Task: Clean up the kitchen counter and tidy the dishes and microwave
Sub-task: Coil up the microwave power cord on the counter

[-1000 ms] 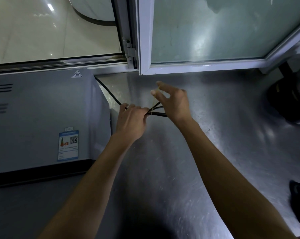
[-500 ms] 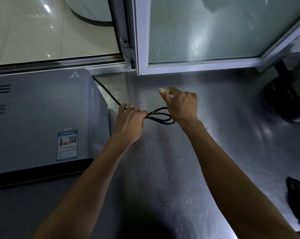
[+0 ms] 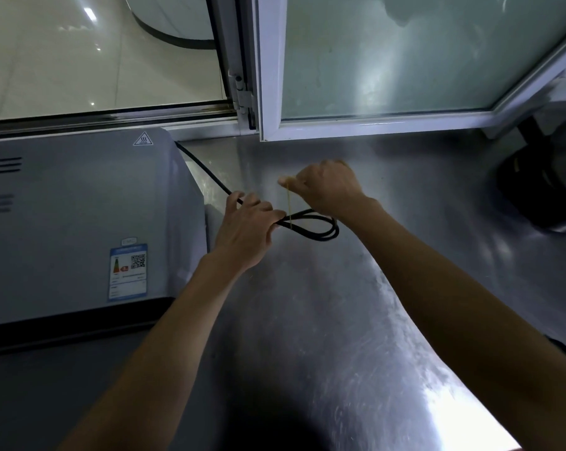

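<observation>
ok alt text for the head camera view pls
Two bare hands bundle a black power cord over a steel counter: the left hand grips the looped cord, the right hand pulls a thin yellow band up from it. A grey microwave sits at left.

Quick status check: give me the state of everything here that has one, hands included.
Cord: looped into a small coil above the counter, its other end running behind the microwave.
Rubber band: stretched taut from the right hand down to the coil.
Left hand: grip closed on the coil's gathered end.
Right hand: pinching the band, pulling up.
Window: swung open inward.
</observation>
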Action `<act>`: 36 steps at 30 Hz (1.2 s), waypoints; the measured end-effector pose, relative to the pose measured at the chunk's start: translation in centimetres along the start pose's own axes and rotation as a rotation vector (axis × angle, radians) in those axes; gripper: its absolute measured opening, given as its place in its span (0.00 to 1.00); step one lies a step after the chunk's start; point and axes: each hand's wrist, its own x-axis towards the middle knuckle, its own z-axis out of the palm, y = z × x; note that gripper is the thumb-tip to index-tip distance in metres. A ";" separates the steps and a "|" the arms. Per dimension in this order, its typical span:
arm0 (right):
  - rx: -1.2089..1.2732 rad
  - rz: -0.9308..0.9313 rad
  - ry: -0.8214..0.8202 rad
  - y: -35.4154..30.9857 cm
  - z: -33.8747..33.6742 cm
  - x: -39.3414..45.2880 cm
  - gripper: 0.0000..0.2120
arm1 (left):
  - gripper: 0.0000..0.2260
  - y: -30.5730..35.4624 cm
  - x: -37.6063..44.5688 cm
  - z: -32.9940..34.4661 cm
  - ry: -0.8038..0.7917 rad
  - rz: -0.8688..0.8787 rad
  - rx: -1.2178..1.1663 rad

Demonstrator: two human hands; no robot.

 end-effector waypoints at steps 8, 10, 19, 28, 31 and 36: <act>0.688 0.178 -0.220 3.3 3.0 0.6 0.25 | 0.09 -0.1 -0.8 0.2 0.120 0.016 -0.050; 0.731 0.178 -0.204 3.6 3.5 0.2 0.23 | 0.09 -0.2 -0.7 0.3 0.142 0.020 -0.085; 0.960 -0.023 -0.171 3.7 5.2 -1.6 0.12 | 0.11 0.1 -0.7 -0.6 0.208 -0.055 -0.355; 0.976 -0.109 0.010 2.1 5.4 -2.1 0.09 | 0.10 0.1 -0.7 -0.8 0.201 -0.074 -0.391; 0.952 -0.088 -0.029 2.8 6.3 -1.6 0.11 | 0.10 0.0 -0.9 -0.6 0.209 -0.060 -0.375; 0.946 -0.085 -0.001 3.0 5.8 -1.6 0.16 | 0.10 -0.2 -1.1 -0.4 0.192 -0.046 -0.350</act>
